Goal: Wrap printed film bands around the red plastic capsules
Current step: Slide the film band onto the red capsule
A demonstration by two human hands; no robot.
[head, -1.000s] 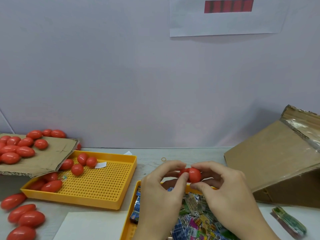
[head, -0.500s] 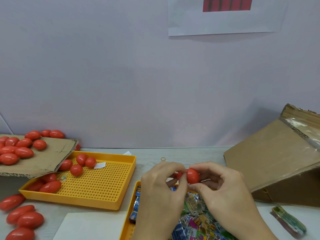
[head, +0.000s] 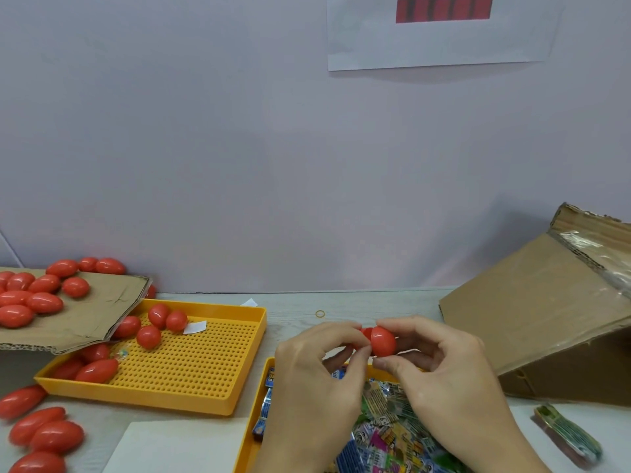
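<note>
Both hands, left hand [head: 317, 363] and right hand [head: 440, 367], pinch 1 red capsule [head: 380, 341] above the film-band tray [head: 254, 435]; no band visible on it, so fetching 1 appears next.

Brightness: even, soft and fairly bright, no dark corners.
Shadows: a faint one under the paper sheet [head: 440, 32] on the wall; a deeper one under the cardboard box [head: 546, 322].
Glare: small white highlights on the loose red capsules [head: 44, 302].
Sharpness: slightly soft overall, perhaps motion blur.
Distortion: table edge bows mildly.
</note>
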